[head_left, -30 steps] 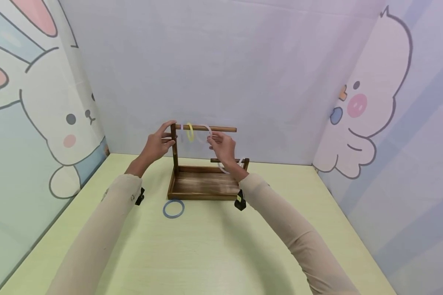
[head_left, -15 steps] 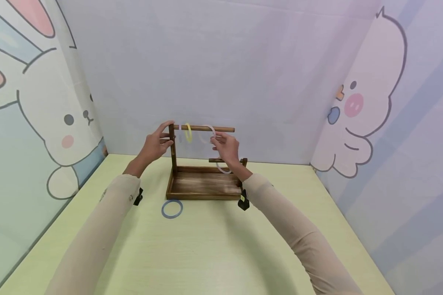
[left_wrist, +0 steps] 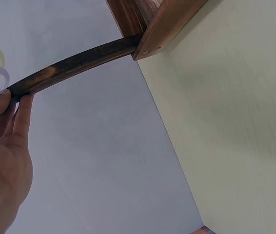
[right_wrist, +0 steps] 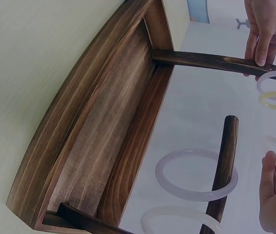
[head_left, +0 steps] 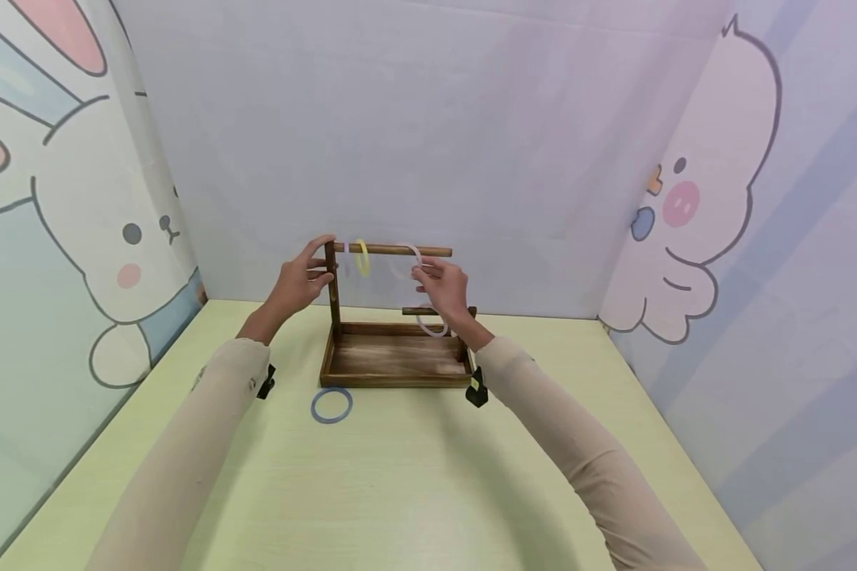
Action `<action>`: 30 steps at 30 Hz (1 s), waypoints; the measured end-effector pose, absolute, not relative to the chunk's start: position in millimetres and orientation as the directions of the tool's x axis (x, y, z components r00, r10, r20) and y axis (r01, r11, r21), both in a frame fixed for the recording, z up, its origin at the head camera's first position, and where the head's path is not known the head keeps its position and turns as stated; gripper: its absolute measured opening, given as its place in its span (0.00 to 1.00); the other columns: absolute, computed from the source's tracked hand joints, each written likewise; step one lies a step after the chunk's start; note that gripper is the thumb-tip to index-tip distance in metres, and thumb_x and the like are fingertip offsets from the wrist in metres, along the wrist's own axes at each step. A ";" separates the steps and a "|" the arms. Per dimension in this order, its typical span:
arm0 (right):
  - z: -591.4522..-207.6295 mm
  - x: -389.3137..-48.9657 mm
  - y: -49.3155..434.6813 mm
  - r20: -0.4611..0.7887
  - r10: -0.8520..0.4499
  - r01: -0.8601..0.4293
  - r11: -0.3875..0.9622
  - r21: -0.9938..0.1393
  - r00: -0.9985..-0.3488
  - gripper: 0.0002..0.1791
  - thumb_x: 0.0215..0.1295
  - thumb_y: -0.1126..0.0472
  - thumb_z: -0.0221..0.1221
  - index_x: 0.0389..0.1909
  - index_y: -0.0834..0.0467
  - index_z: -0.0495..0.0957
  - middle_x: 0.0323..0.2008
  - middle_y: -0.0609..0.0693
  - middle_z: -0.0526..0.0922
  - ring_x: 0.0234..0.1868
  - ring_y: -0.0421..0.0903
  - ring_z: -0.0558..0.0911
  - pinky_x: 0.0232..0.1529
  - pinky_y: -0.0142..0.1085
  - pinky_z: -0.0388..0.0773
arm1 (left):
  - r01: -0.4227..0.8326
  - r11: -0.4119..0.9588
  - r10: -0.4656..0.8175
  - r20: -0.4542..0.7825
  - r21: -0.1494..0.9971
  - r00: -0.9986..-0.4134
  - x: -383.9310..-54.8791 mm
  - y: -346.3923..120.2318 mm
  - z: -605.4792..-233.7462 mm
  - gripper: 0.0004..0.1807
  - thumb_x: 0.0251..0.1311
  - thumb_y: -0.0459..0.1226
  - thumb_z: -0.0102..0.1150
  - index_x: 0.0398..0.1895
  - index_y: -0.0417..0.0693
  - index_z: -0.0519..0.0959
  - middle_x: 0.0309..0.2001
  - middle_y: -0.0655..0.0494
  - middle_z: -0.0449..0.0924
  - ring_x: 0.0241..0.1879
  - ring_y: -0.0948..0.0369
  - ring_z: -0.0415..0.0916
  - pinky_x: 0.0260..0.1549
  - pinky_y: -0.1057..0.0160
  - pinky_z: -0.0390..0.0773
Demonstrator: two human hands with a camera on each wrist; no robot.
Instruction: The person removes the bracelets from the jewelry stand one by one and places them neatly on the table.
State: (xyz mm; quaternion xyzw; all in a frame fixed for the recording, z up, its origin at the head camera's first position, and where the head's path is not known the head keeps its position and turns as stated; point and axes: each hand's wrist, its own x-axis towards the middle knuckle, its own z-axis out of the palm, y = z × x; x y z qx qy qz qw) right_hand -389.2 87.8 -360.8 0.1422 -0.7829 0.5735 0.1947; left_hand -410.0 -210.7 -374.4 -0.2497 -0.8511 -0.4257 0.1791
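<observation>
A dark wooden bangle rack has a tall post (head_left: 333, 301), and my left hand (head_left: 296, 279) grips this post near its top. In the left wrist view, the thumb and fingers of my left hand (left_wrist: 9, 161) lie on either side of the wood. My right hand (head_left: 446, 287) pinches a pale pink bangle (head_left: 417, 252) that hangs round the upper bar (head_left: 389, 249). Further left on that bar hang a yellow bangle (head_left: 363, 260) and a lavender bangle (head_left: 346, 248). Two pale bangles (right_wrist: 169, 190) loop the short lower bar (right_wrist: 229, 146) in the right wrist view.
The rack's shallow wooden tray (head_left: 400, 381) stands on the light table (head_left: 393, 476), close to the back wall. A blue bangle (head_left: 332, 420) lies flat in front of the tray's left corner. Cartoon-printed cloth walls enclose the table at both sides.
My right hand has shifted slightly right along the upper bar with the pale pink bangle. The left hand keeps its grip on the post.
</observation>
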 end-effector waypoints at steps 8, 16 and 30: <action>-357.6 -383.3 95.3 0.460 0.017 -0.431 0.319 -0.844 -0.888 0.16 0.73 0.66 0.64 0.59 0.64 0.83 0.47 0.63 0.89 0.47 0.56 0.90 0.40 0.36 0.90 | 0.566 0.521 0.257 0.515 0.639 -0.818 -409.0 -209.6 -374.9 0.44 0.69 0.23 0.60 0.81 0.67 0.58 0.59 0.34 0.82 0.59 0.39 0.81 0.54 0.42 0.84; -358.2 -382.1 106.2 0.454 0.025 -0.427 0.296 -0.855 -0.891 0.17 0.72 0.66 0.65 0.60 0.66 0.82 0.49 0.63 0.88 0.48 0.58 0.89 0.40 0.36 0.90 | 0.568 0.528 0.265 0.513 0.631 -0.816 -407.6 -209.6 -374.7 0.44 0.71 0.24 0.60 0.82 0.66 0.57 0.59 0.33 0.81 0.58 0.37 0.81 0.54 0.40 0.83; -357.4 -379.7 122.9 0.455 0.008 -0.433 0.289 -0.854 -0.890 0.19 0.73 0.66 0.64 0.61 0.67 0.81 0.49 0.64 0.88 0.47 0.57 0.90 0.40 0.35 0.89 | 0.571 0.529 0.259 0.521 0.628 -0.813 -405.0 -209.2 -371.7 0.44 0.69 0.23 0.61 0.81 0.66 0.58 0.58 0.34 0.82 0.58 0.38 0.81 0.53 0.41 0.84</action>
